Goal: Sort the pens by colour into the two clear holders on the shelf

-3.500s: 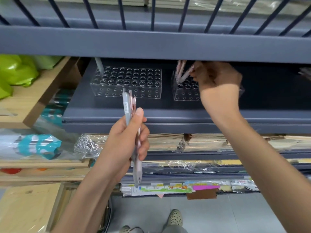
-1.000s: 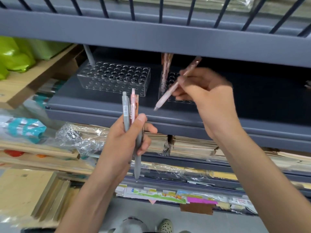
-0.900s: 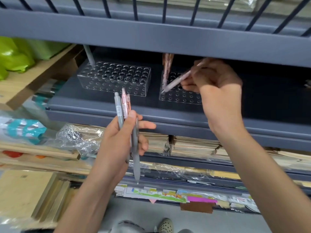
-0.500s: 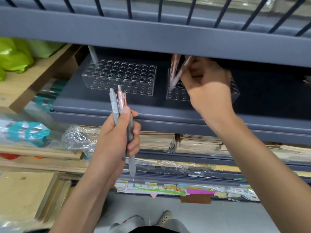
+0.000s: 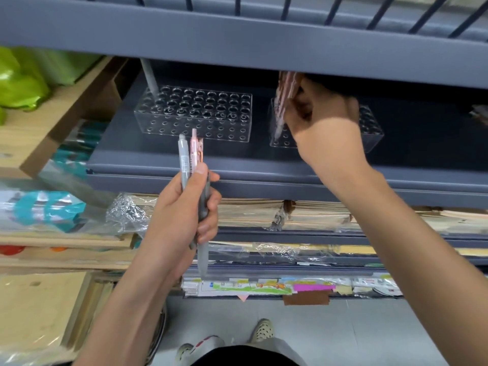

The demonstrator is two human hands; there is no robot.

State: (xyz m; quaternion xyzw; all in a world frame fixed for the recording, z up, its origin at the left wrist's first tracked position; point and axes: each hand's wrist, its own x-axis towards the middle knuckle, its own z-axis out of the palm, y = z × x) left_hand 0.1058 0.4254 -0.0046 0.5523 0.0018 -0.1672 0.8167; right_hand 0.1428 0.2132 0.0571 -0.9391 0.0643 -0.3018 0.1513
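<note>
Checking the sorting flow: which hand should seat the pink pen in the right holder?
Right hand: it pinches the pink pen at the right holder; the left hand grips spare pens lower down.

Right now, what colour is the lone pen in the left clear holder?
The lone pen is grey, clearest in the head view.

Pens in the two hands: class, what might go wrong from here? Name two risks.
The right hand guides a pink pen into the right holder close under the upper shelf; it could knock the standing pink pens. The left hand grips a mixed bundle; the low-hanging grey pen may slip.
</note>
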